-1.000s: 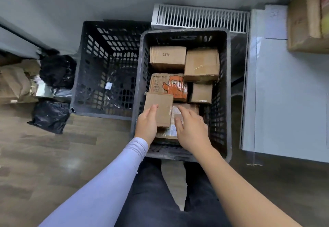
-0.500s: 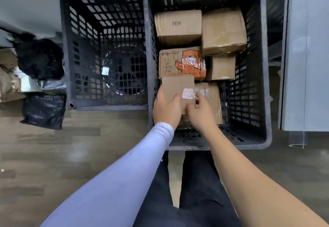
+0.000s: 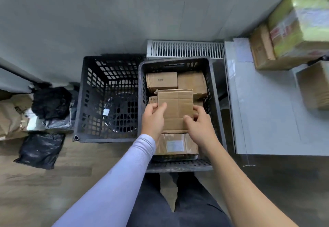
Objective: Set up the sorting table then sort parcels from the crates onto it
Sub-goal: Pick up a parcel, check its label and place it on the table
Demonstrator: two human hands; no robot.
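Nearest the camera, at 6 o'clock, are the person's dark trouser legs, with a pale lilac sleeve on the left arm and a bare right forearm reaching forward. Both hands are clamped on 1 plain brown cardboard parcel: the left hand curls round its left edge with the thumb on top, and the right hand grips its lower right corner. The parcel is held above the dark slatted plastic crate straight ahead at 12 o'clock. Under it, at the crate's near end, lies a flat brown parcel with a white label under clear tape. At the far end sit 2 more brown boxes, 1 with small printed letters and 1 plain beside it. An empty black lattice crate stands touching the first one at 10 o'clock. Further toward 9 o'clock, black plastic bags and brown paper packages lie on the wooden floor. At 2 o'clock is the white worktop, carrying a large box wrapped in yellow tape at its far corner. A white ribbed radiator sits behind the crates.
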